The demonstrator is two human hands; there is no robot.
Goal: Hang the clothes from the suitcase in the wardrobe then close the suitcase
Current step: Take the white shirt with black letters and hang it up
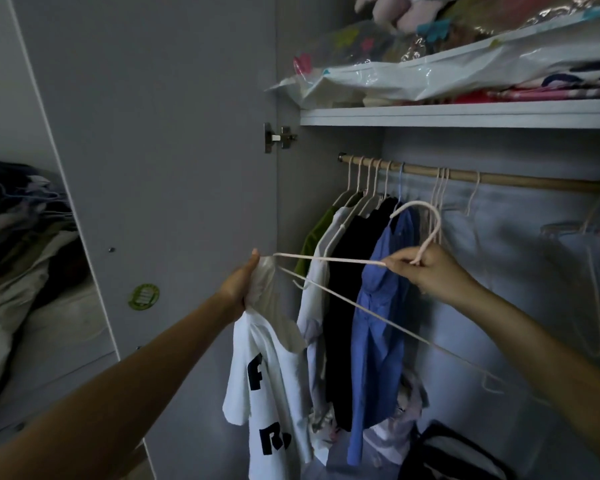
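A white T-shirt (274,393) with black letters hangs from my left hand (243,282), which grips its collar at the left end of a pale pink hanger (343,260). My right hand (426,268) pinches the hanger just below its hook, which curves up in front of the hanging clothes. The hanger's lower bar slants down to the right. Behind it, a wooden rail (499,178) carries a green, a white, a black and a blue garment (378,323) at its left end. The suitcase is out of view.
The open wardrobe door (160,168) stands at the left, with its hinge beside the shelf (465,114) of bagged bedding. Several empty hangers (440,188) hang mid-rail and further right. A dark bag (454,455) sits on the wardrobe floor. Piled clothes (21,244) lie at far left.
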